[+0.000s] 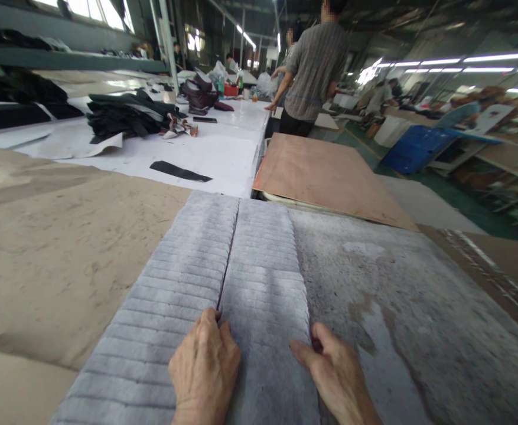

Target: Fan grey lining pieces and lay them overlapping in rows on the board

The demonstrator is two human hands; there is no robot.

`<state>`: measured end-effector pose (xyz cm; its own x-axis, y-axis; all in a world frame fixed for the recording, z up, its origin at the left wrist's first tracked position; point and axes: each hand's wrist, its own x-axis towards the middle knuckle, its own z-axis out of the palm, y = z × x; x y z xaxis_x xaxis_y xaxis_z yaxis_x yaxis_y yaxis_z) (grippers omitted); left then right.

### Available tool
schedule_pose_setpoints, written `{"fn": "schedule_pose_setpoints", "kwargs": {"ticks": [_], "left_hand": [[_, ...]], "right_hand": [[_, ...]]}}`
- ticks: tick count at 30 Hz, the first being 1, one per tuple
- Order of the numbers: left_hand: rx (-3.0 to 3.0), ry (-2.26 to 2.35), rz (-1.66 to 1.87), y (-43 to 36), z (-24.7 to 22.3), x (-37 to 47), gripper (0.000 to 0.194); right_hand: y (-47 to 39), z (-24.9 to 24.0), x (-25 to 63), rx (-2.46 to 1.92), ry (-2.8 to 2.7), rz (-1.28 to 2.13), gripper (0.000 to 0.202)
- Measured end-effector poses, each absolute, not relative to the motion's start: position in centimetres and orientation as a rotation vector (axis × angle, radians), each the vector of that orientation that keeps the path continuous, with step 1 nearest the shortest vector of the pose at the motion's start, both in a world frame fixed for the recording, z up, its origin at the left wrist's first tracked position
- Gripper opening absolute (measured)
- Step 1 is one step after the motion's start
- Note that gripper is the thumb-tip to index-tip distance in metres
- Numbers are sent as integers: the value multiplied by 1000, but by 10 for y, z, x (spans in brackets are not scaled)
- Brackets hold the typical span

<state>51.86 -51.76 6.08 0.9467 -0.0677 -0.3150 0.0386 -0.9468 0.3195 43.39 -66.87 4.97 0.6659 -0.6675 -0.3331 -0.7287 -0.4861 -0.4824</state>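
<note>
Two long rows of overlapping grey fabric pieces run away from me, the left row (176, 283) and the right row (263, 260), with a narrow dark gap between them. My left hand (205, 366) is closed at that gap, its curled fingertips on the left edge of a grey fabric piece (263, 366) in the right row. At the opposite edge of the same piece is my right hand (336, 369). Its thumb lies on top and its other fingers bend at the side, gripping the edge. The fingertips of both hands are partly hidden.
Brown paper (64, 254) covers the table on the left. To the right lies a worn, stained grey surface (418, 295). Beyond are a brown board (321, 171), a black strip (181, 171) and a pile of dark material (130, 115). A person (314, 71) stands farther back.
</note>
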Motion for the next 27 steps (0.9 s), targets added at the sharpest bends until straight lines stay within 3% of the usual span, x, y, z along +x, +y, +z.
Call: {"fn": "schedule_pose_setpoints", "kwargs": {"ticks": [9, 23, 27], "left_hand": [[2782, 0, -499, -518, 59, 518, 22], [2905, -137, -121, -526, 49, 502, 19], [2935, -125, -50, -528, 51, 500, 20]], "right_hand": [[-667, 48, 435, -2311, 1084, 123, 25], [-653, 53, 433, -2611, 1176, 298, 20], [-654, 41, 425, -2721, 1181, -50, 37]]}}
